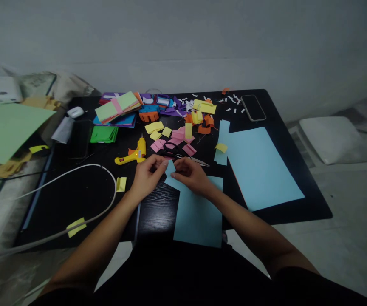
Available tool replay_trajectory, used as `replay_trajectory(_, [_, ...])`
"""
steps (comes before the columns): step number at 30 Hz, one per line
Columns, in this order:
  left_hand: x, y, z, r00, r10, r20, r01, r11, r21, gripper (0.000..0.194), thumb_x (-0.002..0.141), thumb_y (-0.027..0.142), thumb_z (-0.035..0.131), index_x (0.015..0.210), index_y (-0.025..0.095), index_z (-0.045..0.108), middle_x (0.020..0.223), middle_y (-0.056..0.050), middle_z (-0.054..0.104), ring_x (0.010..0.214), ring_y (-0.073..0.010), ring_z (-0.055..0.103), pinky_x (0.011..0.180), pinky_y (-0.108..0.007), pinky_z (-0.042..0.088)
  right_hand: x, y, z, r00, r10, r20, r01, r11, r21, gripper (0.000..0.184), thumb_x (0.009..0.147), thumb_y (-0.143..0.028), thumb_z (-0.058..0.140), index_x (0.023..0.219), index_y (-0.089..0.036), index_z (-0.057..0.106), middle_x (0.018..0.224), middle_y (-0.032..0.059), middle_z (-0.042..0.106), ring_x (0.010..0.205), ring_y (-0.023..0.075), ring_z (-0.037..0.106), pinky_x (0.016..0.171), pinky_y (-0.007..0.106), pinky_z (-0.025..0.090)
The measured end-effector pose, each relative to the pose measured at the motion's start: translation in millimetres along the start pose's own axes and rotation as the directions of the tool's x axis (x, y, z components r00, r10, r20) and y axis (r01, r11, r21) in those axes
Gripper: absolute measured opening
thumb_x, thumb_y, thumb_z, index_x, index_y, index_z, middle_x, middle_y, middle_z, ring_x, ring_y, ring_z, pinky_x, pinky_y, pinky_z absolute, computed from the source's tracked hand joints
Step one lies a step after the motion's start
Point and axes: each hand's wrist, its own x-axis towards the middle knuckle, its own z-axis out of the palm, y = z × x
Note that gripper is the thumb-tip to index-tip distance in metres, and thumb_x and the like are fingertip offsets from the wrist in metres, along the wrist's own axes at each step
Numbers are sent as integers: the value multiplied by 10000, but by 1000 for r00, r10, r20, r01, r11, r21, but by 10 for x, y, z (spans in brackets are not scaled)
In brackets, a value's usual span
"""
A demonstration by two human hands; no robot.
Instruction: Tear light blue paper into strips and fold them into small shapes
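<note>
A small light-blue paper piece is pinched between my left hand and my right hand, near the middle of the black table. Both hands have their fingers closed on its edges. Under my right hand and forearm lies a larger light-blue sheet, reaching the table's front edge. Just beyond my fingers rest black-handled scissors, partly hidden by my right hand. A yellow glue gun lies beyond my left hand.
Pink and yellow paper pieces lie beyond the hands. At right are a big light-blue sheet and a phone. A stack of coloured paper sits back left. A white cable loops across the left side.
</note>
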Motion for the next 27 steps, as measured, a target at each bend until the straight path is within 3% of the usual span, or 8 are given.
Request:
replay_trajectory(3, [8,-28,-2,999,-42,11,43,996,-80,228,919,409,696,895,183,690,713,7,670,633,-127,602,621,-242,484,26,-25,-53,996,7,-93,-5,1000,17,339,742,-436,878,922,-222,685,879,12,720,828,166,694,837,341,600])
replay_trajectory(8, [-5,-38,33,987,-49,152,60,996,-70,188,861,358,748,828,188,675,673,24,609,598,-114,549,560,-230,419,58,-51,-106,978,-4,-211,12,999,40,308,738,-423,877,913,-230,714,929,19,730,903,185,700,875,356,591])
replay_trajectory(12, [-32,-12,83,987,-66,144,83,990,-112,186,882,363,726,835,195,659,676,21,627,607,-124,568,582,-243,439,54,-21,-67,984,50,-173,-26,990,137,438,656,-411,935,987,-239,706,984,20,744,910,190,715,883,365,606])
replay_trajectory(16, [-47,12,118,985,-88,151,114,977,-179,221,897,384,715,815,194,635,677,7,657,618,-137,596,599,-257,467,44,-14,-44,983,94,-156,-62,978,197,432,651,-421,940,947,-227,692,863,-4,734,803,175,709,838,370,616])
replay_trajectory(19, [-54,22,121,987,-61,151,85,984,-156,187,900,365,718,878,191,653,737,2,669,661,-136,606,632,-259,486,39,-42,-50,983,74,-170,-44,984,174,382,659,-414,934,904,-222,712,835,-4,737,785,169,696,815,346,601])
replay_trajectory(23, [-51,32,111,997,-2,74,12,990,-139,229,902,327,721,1080,188,681,904,-26,712,775,-142,659,738,-275,543,28,-71,-54,992,84,-91,-75,992,100,327,689,-416,907,872,-210,730,813,-1,735,748,163,679,769,325,574])
replay_trajectory(27, [-39,37,121,998,17,53,-10,990,-139,184,890,312,730,1022,185,716,866,-23,735,745,-138,678,714,-263,555,17,-51,-34,993,108,-46,-106,993,41,330,695,-412,889,891,-205,721,793,-8,711,711,159,658,688,298,544])
